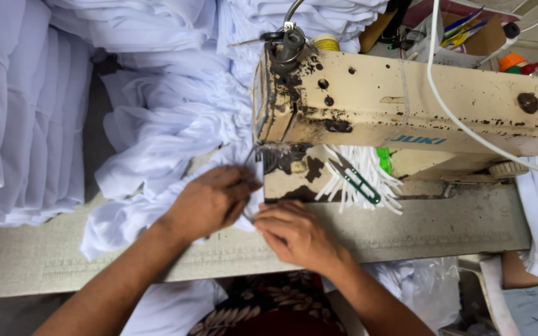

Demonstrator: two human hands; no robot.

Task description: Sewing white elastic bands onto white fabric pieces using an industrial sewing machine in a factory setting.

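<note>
White cloth (157, 162) is pressed flat by the left hand (210, 200) w/ fingers together and pinched at its edge by the right hand (294, 233) beside the sewing machine (406, 106) needle area, so fingertips could be caught if slid closer; cardboard box (487, 40) behind holds colored tools.

Worn cream sewing machine (406, 106), paint chipped in dark patches, is set across a grey table (45, 255). A white cable (462, 124) is draped over its arm. Green-handled thread snips (357, 180) are laid on a bundle of white strips (368, 186) under the arm. A yellow thread spool (326, 42) is seen behind the head. Folded white cloth is stacked at far left (20, 112). A cardboard box of coloured tools (468, 28) is placed at upper right.
</note>
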